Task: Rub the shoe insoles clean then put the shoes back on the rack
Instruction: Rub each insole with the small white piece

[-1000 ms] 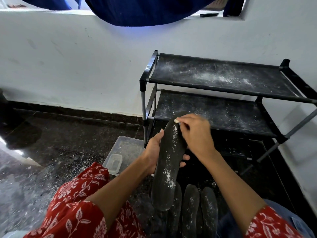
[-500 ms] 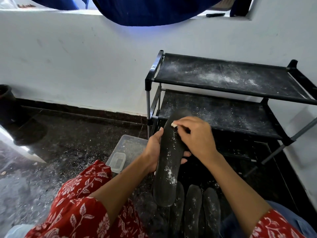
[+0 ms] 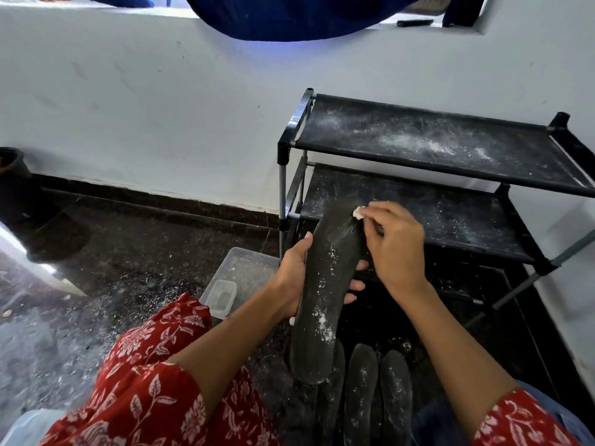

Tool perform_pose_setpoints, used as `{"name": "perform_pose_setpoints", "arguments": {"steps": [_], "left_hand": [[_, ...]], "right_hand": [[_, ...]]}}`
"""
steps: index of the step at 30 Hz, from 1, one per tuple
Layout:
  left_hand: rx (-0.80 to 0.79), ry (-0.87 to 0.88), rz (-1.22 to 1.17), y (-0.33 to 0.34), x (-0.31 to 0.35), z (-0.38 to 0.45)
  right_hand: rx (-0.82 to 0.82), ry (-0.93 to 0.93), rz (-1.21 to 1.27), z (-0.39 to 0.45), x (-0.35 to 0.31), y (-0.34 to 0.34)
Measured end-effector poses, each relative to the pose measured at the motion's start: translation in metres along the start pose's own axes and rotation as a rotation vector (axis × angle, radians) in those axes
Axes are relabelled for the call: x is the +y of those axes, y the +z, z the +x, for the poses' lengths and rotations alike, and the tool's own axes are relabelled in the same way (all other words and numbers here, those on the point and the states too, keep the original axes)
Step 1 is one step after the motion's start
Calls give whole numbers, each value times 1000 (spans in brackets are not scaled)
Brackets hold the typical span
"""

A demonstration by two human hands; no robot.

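My left hand (image 3: 294, 278) grips a long dark insole (image 3: 325, 294) around its middle, holding it upright and tilted, speckled with white powder. My right hand (image 3: 394, 243) pinches a small white wad (image 3: 358, 212) against the insole's top right edge. Three more dark insoles (image 3: 376, 397) lie side by side on the floor below, partly hidden by the held one. The black two-shelf shoe rack (image 3: 434, 146) stands just behind my hands, both shelves dusted with white powder. No shoes are in view.
A clear plastic tub (image 3: 248, 268) with a small container (image 3: 221, 297) inside sits on the dark floor left of the rack. A dark pot (image 3: 13, 175) stands by the white wall at far left. Blue cloth (image 3: 289, 17) hangs overhead. White powder litters the floor.
My right hand has slid the white wad from the insole's upper left face over to its top right edge. The view shifted slightly; my left hand keeps its grip.
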State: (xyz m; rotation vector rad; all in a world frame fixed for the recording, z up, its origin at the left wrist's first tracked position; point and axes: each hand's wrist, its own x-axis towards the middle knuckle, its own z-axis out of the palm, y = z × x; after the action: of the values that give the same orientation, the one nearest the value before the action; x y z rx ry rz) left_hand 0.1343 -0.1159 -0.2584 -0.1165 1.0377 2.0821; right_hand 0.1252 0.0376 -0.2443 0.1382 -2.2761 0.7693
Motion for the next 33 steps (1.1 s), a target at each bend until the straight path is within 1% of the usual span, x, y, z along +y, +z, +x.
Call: {"name": "perform_pose_setpoints", "arguments": {"steps": [2, 4, 5, 6, 8, 9, 10, 12, 14, 15, 16, 17, 19, 20, 21, 22, 24, 25, 26, 27, 29, 30, 31, 33], "left_hand": [[14, -5, 2, -1, 0, 1], [48, -6, 6, -1, 1, 1], [49, -6, 1, 0, 1, 1], [43, -6, -5, 0, 1, 0], [4, -6, 1, 0, -1, 1], [-19, -8, 14, -1, -1, 1], [-29, -12, 27, -2, -2, 1], [-11, -25, 32, -3, -3, 2], [33, -34, 29, -3, -2, 2], [43, -32, 29, -3, -2, 2], [44, -29, 28, -3, -1, 2], [32, -25, 26, -3, -2, 1], [-11, -24, 35, -3, -2, 1], [-22, -26, 43, -4, -3, 2], [-20, -28, 45, -4, -4, 2], [-3, -30, 45, -4, -4, 2], [39, -28, 44, -5, -3, 3], [50, -24, 39, -5, -2, 3], [53, -19, 32, -4, -2, 2], [52, -13, 30, -4, -1, 2], [37, -4, 41, -3, -1, 1], [30, -4, 47, -3, -1, 1], [32, -6, 52, -3, -1, 1], [71, -11, 55, -4, -2, 1]], "right_hand": [[-95, -74, -10, -4, -5, 3], [-195, -120, 70, -7, -12, 6], [-198, -113, 110, -8, -14, 7], [-157, -92, 131, -7, -13, 7], [-20, -24, 100, -3, -7, 4], [24, 2, 57, -1, -3, 3], [30, 6, 12, 0, -1, 2], [-62, -38, -8, -2, -4, 4], [-197, -63, 84, -7, -14, 7], [-225, -51, 135, -8, -17, 8], [-202, -35, 163, -7, -18, 7], [-139, -14, 158, -6, -16, 7], [0, 29, 66, -2, -8, 2], [19, 41, 15, -1, -6, 0], [-6, 30, -22, -2, -5, 0], [-70, -2, -24, -4, -7, 2], [-233, -37, 77, -9, -16, 5], [-281, -28, 138, -10, -20, 6], [-277, -18, 176, -11, -22, 5], [-227, -11, 178, -10, -21, 4], [-95, -7, 105, -7, -14, 1], [-68, -1, 68, -6, -11, 0], [-93, 1, 48, -6, -10, -1], [-255, 13, 95, -9, -11, 1]]}}
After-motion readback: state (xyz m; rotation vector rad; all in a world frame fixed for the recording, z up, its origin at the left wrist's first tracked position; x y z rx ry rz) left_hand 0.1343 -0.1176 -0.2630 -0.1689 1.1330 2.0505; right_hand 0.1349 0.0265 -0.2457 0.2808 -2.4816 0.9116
